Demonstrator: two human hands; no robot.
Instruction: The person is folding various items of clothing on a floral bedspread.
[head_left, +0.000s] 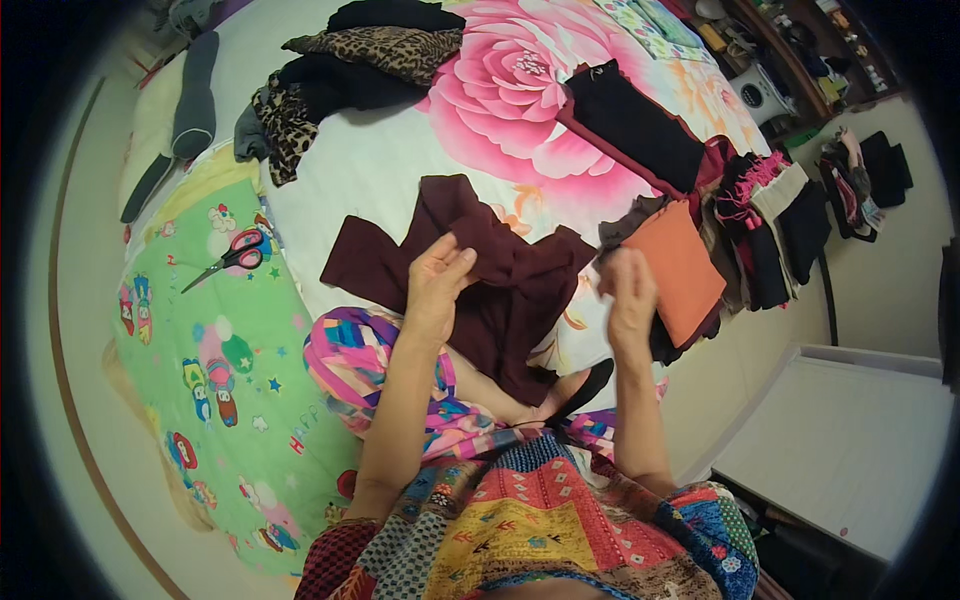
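A dark maroon cloth garment (517, 300) lies bunched with its pieces spread over the bed in front of my crossed legs. The thumb and fingers of my left hand (437, 289) pinch its upper left fold. My right hand (630, 300) is blurred, raised just past the garment's right corner with the fingers curled. Whether it has anything between the fingertips cannot be made out. Beyond that hand, a folded orange cloth (679, 266) rests on a stack of dark fabrics.
Scissors (238, 251) with black and pink handles lie on a green printed quilt (247, 337) at left. Black and leopard-print clothes (375, 60) are heaped at the far side. Folded black trousers (634, 124) and a row of folded clothes (765, 225) line the right edge. A white tabletop (832, 442) stands lower right.
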